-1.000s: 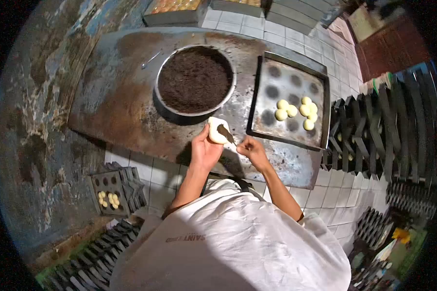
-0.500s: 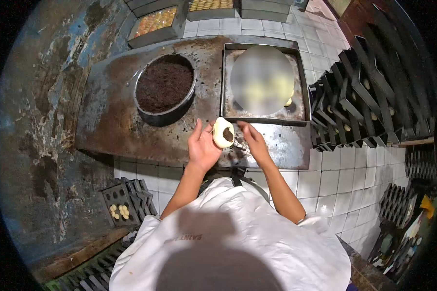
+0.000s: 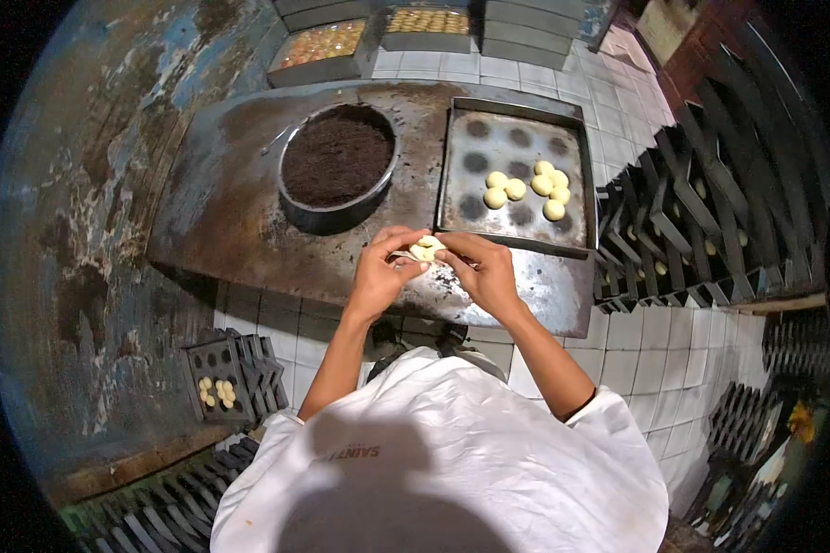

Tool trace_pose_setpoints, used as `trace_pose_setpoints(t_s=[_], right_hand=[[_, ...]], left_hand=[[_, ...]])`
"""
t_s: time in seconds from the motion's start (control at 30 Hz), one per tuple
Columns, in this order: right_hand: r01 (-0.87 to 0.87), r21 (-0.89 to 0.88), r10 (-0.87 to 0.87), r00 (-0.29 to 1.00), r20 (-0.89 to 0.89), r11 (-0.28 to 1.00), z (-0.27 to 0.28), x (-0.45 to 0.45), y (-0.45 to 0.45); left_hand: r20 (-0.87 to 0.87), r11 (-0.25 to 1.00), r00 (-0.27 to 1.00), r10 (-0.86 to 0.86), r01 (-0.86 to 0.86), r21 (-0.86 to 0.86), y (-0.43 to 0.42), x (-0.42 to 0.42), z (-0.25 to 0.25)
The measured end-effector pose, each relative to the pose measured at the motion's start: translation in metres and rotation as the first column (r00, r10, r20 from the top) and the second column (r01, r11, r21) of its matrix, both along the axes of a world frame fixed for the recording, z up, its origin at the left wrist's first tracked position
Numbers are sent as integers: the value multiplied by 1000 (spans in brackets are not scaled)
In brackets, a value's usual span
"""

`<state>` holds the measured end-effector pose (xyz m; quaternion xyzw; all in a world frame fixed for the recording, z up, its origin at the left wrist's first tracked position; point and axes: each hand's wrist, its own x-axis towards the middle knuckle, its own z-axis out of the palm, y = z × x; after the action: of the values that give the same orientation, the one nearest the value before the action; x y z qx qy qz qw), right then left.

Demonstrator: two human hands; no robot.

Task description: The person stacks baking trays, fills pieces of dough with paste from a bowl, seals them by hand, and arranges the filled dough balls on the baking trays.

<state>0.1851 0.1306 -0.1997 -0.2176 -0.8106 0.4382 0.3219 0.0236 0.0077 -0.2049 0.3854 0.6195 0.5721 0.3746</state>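
Note:
Both hands pinch one piece of pale yellow dough (image 3: 426, 248) above the table's front edge. My left hand (image 3: 385, 270) grips its left side, and my right hand (image 3: 485, 270) closes on its right side. The dough's edges are drawn up and folded; any dark filling within is hidden. Behind my left hand stands a round metal bowl (image 3: 290, 205) of dark brown crumbly filling (image 3: 339, 154). A square metal tray (image 3: 563, 247) lies beyond my right hand, with several smooth dough balls (image 3: 515, 189) grouped on its front right part.
The worn metal table (image 3: 212, 184) carries dark crumbs near its front. Stacked trays (image 3: 710, 212) rise close on the right. More trays stand at the back, two holding rows of pieces (image 3: 323, 44). A floor-level tray (image 3: 214, 358) at lower left holds dough balls.
The dough lay open on my left palm with dark filling showing. My right hand has come in from the side, and both hands now pinch the dough's edges together.

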Motion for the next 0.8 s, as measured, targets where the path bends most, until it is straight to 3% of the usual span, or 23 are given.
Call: trace_pose_setpoints(t_s=[0.03, 0.1, 0.17, 0.23, 0.3, 0.37, 0.43, 0.47, 0.57, 0.63, 0.67, 0.73, 0.77, 0.8], right_hand=[[-19, 4, 19, 1000, 2, 1000, 5, -6, -6], [-2, -94, 4, 1000, 27, 996, 14, -20, -21], [-64, -143, 65, 998, 4, 988, 30, -38, -38], [-109, 52, 106, 993, 52, 993, 25, -52, -49], [-138, 48, 138, 990, 3, 989, 29, -66, -57], [-72, 105, 53, 984, 173, 992, 54, -79, -66], [-43, 39, 40, 996, 81, 998, 62, -96, -72], [66, -111, -69, 997, -23, 992, 64, -106, -79], [28, -420, -122, 973, -198, 907, 63, -125, -93], [-84, -471, 11, 988, -156, 878, 58, -134, -101], [-17, -481, -55, 989, -134, 877, 57, -138, -110], [34, -390, -106, 981, -165, 920, 60, -150, -129], [81, -299, -147, 968, -205, 951, 63, -155, -136], [103, -111, -116, 986, -122, 988, 71, -156, -145]], left_hand=[[2, 1000, 1000, 19, -19, 4, -4, -2, 0], [358, 935, 905, 229, -307, 177, -8, -6, 0], [432, 884, 858, 278, -404, 234, -14, -14, 4], [559, 807, 781, 278, -506, 305, -23, -21, 3], [554, 807, 790, 263, -495, 323, -34, -26, 7], [533, 843, 840, 106, -360, 399, -48, -30, 28], [540, 839, 842, 15, -304, 451, -59, -37, 39], [495, 829, 868, -25, -259, 496, -63, -39, 44], [466, 801, 876, -125, -188, 568, -73, -54, 47], [550, 833, 834, -53, -266, 485, -77, -62, 45], [553, 833, 831, -61, -263, 487, -79, -66, 43], [782, 819, 621, -49, -424, 388, -82, -75, 35], [783, 818, 619, -55, -422, 391, -85, -80, 32], [795, 813, 606, 1, -463, 352, -88, -85, 31]])
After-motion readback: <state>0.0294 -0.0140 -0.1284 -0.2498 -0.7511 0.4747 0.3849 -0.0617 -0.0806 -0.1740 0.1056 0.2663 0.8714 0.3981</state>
